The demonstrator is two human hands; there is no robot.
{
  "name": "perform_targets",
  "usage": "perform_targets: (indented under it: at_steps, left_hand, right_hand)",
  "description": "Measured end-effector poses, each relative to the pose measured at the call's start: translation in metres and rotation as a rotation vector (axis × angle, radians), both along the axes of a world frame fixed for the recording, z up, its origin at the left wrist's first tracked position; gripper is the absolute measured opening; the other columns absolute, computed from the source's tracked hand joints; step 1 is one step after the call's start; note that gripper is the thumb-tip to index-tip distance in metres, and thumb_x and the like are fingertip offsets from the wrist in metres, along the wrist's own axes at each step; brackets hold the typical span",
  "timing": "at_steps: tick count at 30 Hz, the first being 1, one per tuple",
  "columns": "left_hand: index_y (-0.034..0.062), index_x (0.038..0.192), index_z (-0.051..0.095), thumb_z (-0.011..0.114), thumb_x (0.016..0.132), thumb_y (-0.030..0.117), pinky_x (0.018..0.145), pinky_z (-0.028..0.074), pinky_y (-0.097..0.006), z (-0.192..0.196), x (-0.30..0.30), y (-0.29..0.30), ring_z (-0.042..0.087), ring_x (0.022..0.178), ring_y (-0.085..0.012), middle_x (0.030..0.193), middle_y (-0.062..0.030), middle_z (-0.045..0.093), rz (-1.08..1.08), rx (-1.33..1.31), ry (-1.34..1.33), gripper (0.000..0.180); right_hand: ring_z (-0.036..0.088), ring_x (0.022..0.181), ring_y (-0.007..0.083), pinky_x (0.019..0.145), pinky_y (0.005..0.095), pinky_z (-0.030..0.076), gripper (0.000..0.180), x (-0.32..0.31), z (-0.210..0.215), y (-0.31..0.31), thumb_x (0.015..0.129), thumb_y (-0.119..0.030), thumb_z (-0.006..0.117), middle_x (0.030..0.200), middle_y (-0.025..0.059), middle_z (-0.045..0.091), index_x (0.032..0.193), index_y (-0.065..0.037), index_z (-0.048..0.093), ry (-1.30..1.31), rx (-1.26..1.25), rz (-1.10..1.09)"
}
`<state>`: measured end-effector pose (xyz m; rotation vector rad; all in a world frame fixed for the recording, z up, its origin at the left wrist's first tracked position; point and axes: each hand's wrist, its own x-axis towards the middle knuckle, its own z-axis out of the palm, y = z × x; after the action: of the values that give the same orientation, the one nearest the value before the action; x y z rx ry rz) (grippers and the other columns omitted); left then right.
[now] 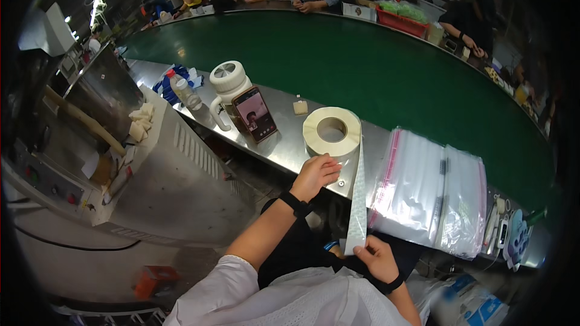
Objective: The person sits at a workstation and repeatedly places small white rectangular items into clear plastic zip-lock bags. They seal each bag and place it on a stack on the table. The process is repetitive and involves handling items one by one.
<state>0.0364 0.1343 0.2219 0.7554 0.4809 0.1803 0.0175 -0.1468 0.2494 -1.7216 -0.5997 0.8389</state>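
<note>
A large roll of cream labels lies flat on the metal ledge in front of me. From its right side a long pale label strip runs down past the ledge toward my lap. My right hand pinches the strip's lower end between thumb and fingers. Just below the roll is my left hand, its fingers loosely stretched to the right with nothing seen in them. To the right of the strip lies a stack of clear plastic bags with pink edges.
A phone leans on a big white mug; bottles stand farther left. Beyond the ledge runs a green conveyor belt, with people seated across it. Pens and small tools lie far right. A metal machine stands at left.
</note>
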Motion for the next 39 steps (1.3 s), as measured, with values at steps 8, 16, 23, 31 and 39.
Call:
perform_targets:
  at_steps: [8, 16, 23, 31, 39]
  left_hand:
    - [-0.0017, 0.117, 0.047, 0.052, 0.088, 0.009, 0.083, 0.046, -0.028, 0.024, -0.063, -0.038, 0.056, 0.099, -0.0185, 0.105, -0.0079, 0.054, 0.192, 0.58, -0.035, 0.032]
    - [0.0027, 0.102, 0.062, 0.063, 0.077, 0.0, 0.069, 0.051, -0.027, 0.05, -0.119, -0.095, 0.059, 0.085, -0.0179, 0.102, -0.0096, 0.054, -0.075, 1.38, -0.143, 0.025]
    - [0.0022, 0.103, 0.061, 0.062, 0.076, -0.003, 0.069, 0.051, -0.025, 0.046, -0.116, -0.099, 0.059, 0.085, -0.0182, 0.101, -0.0101, 0.056, -0.063, 1.33, -0.125, 0.027]
    - [0.0012, 0.094, 0.062, 0.062, 0.081, 0.009, 0.061, 0.047, -0.027, 0.06, -0.102, -0.096, 0.059, 0.07, -0.0189, 0.087, -0.0089, 0.06, -0.136, 1.23, -0.015, 0.014]
    - [0.0004, 0.082, 0.061, 0.058, 0.082, 0.006, 0.059, 0.047, -0.031, 0.058, -0.08, -0.077, 0.059, 0.067, -0.0266, 0.078, -0.0119, 0.06, -0.022, 1.478, -0.096, 0.007]
  right_hand:
    - [0.049, 0.058, 0.0131, 0.055, 0.026, 0.04, 0.011, -0.004, 0.005, 0.004, 0.078, -0.009, 0.067, 0.064, 0.0065, 0.052, 0.079, -0.001, 0.06, -0.148, 0.047, 0.308]
    - [0.048, 0.059, 0.0085, 0.054, 0.0222, 0.039, 0.01, 0.013, 0.013, 0.044, 0.081, -0.008, 0.064, 0.069, 0.003, 0.049, 0.084, 0.0, 0.059, -0.013, 0.128, 0.072]
    - [0.052, 0.061, 0.008, 0.054, 0.0212, 0.04, 0.01, 0.009, 0.018, 0.041, 0.088, -0.008, 0.055, 0.074, 0.0032, 0.049, 0.085, 0.002, 0.056, 0.118, 0.207, -0.017]
    - [0.054, 0.057, 0.0093, 0.051, 0.0216, 0.044, 0.01, 0.009, 0.019, 0.049, 0.085, -0.007, 0.06, 0.075, 0.005, 0.052, 0.083, 0.003, 0.058, -0.198, 0.221, 0.009]
    - [0.056, 0.06, 0.0123, 0.053, 0.0248, 0.044, 0.008, 0.016, 0.023, 0.04, 0.084, -0.005, 0.059, 0.073, 0.0069, 0.053, 0.08, 0.002, 0.058, -0.283, 0.172, -0.029]
